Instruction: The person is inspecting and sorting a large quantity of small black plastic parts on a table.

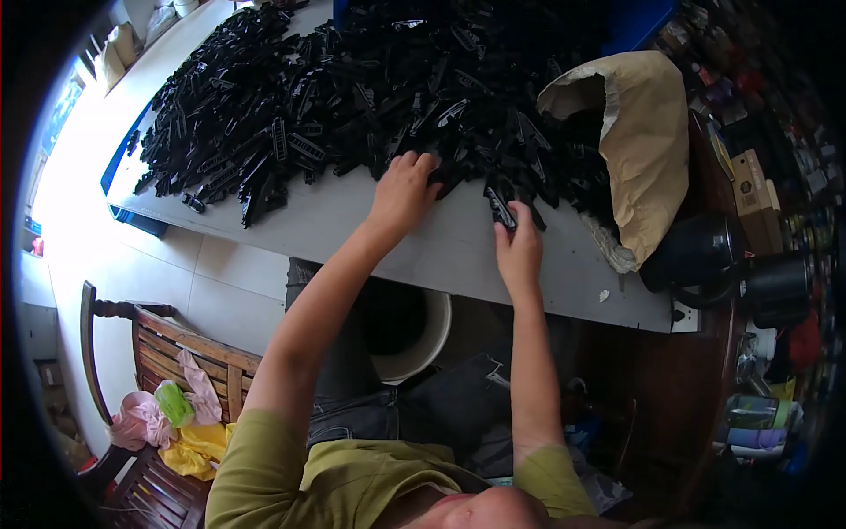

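Observation:
A large heap of black plastic parts (335, 97), long and narrow with slotted frames, covers much of the grey-white table (344, 207). At the heap's near edge is my left hand (405, 192), its fingers curled in against the parts; whatever they grip is hidden. My right hand (520, 247) pinches one black plastic part (500, 210) between thumb and fingers, just over the table by the heap's front edge. To the right, a brown paper bag (652, 150) lies with its torn mouth facing the heap, black parts at its opening.
Below the table edge stands a white bucket (438, 339) with a dark inside. Blue bins (639, 26) show behind the heap. Black mugs (696, 251) and a cardboard box (755, 194) are at the right. A wooden chair (176, 335) with cloths stands at the left.

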Demonstrator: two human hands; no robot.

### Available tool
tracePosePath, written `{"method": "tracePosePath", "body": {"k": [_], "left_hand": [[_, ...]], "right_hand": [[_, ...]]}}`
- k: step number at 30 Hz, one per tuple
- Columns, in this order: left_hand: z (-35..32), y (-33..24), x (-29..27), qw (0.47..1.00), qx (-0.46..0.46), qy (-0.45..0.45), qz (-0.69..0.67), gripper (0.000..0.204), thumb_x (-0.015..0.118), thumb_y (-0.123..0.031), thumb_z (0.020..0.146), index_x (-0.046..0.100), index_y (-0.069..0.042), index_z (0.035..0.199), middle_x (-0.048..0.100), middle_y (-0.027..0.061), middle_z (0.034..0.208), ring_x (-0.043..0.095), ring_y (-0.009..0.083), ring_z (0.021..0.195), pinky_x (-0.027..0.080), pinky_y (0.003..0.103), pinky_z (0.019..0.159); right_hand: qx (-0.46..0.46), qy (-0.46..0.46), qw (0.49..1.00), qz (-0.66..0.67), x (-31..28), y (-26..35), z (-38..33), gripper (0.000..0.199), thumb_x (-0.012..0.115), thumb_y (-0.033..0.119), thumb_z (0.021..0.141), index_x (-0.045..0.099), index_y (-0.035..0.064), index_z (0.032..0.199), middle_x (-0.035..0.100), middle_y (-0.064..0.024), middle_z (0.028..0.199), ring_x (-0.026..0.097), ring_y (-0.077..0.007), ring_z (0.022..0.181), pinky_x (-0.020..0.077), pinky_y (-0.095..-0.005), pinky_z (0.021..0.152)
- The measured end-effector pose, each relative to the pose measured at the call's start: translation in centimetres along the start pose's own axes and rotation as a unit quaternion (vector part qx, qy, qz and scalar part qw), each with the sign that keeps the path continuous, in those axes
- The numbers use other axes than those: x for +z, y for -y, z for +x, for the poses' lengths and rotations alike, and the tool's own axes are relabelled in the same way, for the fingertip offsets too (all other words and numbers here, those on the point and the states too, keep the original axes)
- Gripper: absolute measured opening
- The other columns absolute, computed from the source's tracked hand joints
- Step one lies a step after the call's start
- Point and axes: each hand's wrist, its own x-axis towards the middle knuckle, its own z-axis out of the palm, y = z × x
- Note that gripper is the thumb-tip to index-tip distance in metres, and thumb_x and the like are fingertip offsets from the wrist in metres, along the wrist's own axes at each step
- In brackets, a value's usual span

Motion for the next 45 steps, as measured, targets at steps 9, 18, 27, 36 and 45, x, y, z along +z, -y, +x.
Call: {"method": "tracePosePath", "body": {"k": [9, 18, 27, 36, 45], "left_hand": [[-5.4, 2.8, -4.8, 0.997, 0.027, 0.053, -0.039, 0.027, 0.065, -0.008, 0.079, 0.060, -0.002, 0.105, 0.061, 0.0149, 0.099, 0.055, 0.0339, 0.098, 0.046, 0.041, 0.085], [-7.3, 2.3, -5.8, 0.983, 0.124, 0.120, -0.070, 0.023, 0.069, -0.010, 0.079, 0.068, -0.007, 0.101, 0.059, 0.0097, 0.100, 0.057, 0.0287, 0.094, 0.047, 0.038, 0.084], [-7.4, 3.2, -5.8, 0.978, 0.099, 0.136, -0.120, 0.019, 0.073, -0.011, 0.074, 0.066, -0.005, 0.091, 0.062, 0.0088, 0.097, 0.058, 0.0286, 0.094, 0.047, 0.038, 0.084], [-7.3, 3.2, -5.6, 0.974, 0.121, 0.130, -0.139, 0.019, 0.073, -0.010, 0.073, 0.065, -0.005, 0.089, 0.062, 0.0091, 0.094, 0.058, 0.0287, 0.091, 0.046, 0.038, 0.083], [-7.2, 3.4, -5.8, 0.974, 0.113, 0.145, -0.134, 0.019, 0.073, -0.010, 0.073, 0.065, -0.006, 0.090, 0.062, 0.0089, 0.096, 0.058, 0.0291, 0.093, 0.045, 0.039, 0.085]], "right_hand": [[0.357, 0.138, 0.633, 0.673, -2.9, -0.2, -2.0, 0.043, 0.041, 0.019, 0.102, 0.038, 0.0202, 0.145, 0.060, -0.0082, 0.093, 0.059, -0.0149, 0.071, 0.0454, -0.0244, 0.057], [0.294, 0.188, 0.585, 0.732, -0.1, 2.5, -2.5, 0.031, 0.052, 0.016, 0.098, 0.051, 0.0063, 0.128, 0.059, -0.0051, 0.094, 0.055, -0.0121, 0.076, 0.0433, -0.0222, 0.060], [0.273, 0.109, 0.870, 0.397, -1.1, 5.9, -1.9, 0.034, 0.060, 0.017, 0.094, 0.057, 0.0059, 0.125, 0.063, -0.0063, 0.083, 0.059, -0.0129, 0.060, 0.0459, -0.0254, 0.052], [-0.033, 0.157, 0.987, 0.026, 3.0, 7.7, 2.3, 0.022, 0.073, 0.016, 0.078, 0.064, 0.0023, 0.094, 0.062, -0.0091, 0.079, 0.061, -0.0248, 0.066, 0.0484, -0.0343, 0.060], [0.008, 0.140, 0.982, 0.125, 1.7, 6.6, 1.9, 0.023, 0.067, 0.001, 0.080, 0.062, 0.0018, 0.102, 0.060, -0.0072, 0.080, 0.059, -0.0180, 0.065, 0.0484, -0.0298, 0.061]]}}
